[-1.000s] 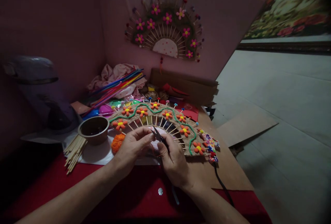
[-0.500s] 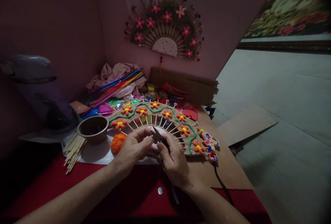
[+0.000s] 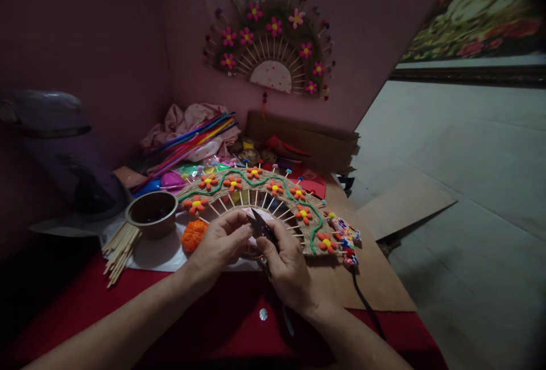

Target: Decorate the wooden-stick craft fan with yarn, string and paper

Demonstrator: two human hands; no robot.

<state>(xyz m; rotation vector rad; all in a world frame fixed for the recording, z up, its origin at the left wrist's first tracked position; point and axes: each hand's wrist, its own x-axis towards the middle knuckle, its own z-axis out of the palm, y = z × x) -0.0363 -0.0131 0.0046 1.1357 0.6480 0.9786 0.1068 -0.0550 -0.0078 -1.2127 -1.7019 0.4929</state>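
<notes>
No lettering, label, brand, number or sign can be read here. The flat red piece [image 3: 318,185] bears a faint marking, perhaps printed, too small and dim to make out.

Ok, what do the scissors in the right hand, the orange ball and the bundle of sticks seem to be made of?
Scissors: probably metal with a dark finish, judging by the thin, pointed blades.
Orange ball: likely yarn or cord, matte, with wound strands showing.
Sticks: wood or bamboo, apparently unpainted, from their pale straw color; I can't tell which.
</notes>
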